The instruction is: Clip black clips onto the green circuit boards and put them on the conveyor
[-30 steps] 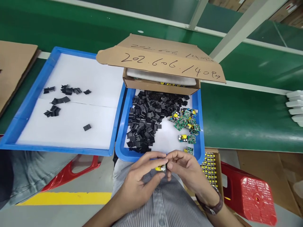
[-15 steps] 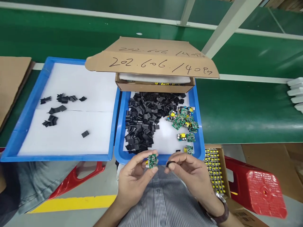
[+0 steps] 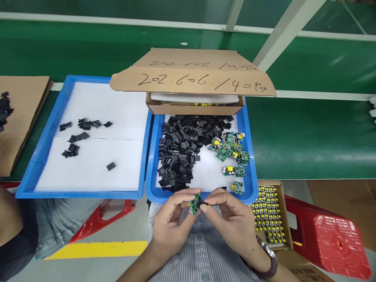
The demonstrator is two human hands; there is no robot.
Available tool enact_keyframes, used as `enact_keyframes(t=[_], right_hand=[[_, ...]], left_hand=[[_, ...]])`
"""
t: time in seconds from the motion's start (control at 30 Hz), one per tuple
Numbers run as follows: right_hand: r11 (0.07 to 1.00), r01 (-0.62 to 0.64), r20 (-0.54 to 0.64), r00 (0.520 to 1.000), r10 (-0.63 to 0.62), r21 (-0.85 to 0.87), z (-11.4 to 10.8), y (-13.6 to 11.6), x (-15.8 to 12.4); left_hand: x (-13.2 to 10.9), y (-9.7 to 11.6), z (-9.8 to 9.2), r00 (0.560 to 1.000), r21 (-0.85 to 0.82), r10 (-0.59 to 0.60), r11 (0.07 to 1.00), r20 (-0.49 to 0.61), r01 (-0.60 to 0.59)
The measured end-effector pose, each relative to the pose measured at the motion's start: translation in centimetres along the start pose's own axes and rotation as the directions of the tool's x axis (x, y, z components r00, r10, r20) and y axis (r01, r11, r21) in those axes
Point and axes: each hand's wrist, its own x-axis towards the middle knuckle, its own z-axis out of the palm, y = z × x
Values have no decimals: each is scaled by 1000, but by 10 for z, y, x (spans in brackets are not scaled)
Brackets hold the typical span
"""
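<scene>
Between thumb and fingers, my left hand [image 3: 174, 219] grips a small green circuit board [image 3: 194, 204] with its soldered face showing. My right hand [image 3: 230, 213] pinches a small black plastic piece [image 3: 202, 203] against the board's right edge; whether it is seated there I cannot tell. Both hands are over the near rim of a blue tray [image 3: 149, 172]. In that tray lies a heap of black plastic pieces [image 3: 179, 156] on the left. On its right are several loose circuit boards [image 3: 227, 150] with yellow parts.
An open cardboard box [image 3: 194, 107] stands at the tray's far end. To the left is another blue tray [image 3: 85, 194] with scattered black pieces. A carton of boards [image 3: 268, 211] and a red stool [image 3: 337, 239] are at the right. Someone's leg [image 3: 67, 223] shows at left.
My hands have come together: the black piece in my right hand now meets the circuit board, which has tilted in my left hand. The view has shifted slightly left.
</scene>
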Motion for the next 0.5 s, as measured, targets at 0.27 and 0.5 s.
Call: enact_keyframes(t=[0.27, 0.5], right_hand=[[998, -48, -9, 999, 48, 48, 0, 3, -2], [949, -285, 110, 956, 271, 139, -13, 0, 3]], left_hand=[[-2, -3, -2, 992, 210, 126, 969, 30, -129], [4, 2, -3, 961, 371, 260, 886, 96, -277]])
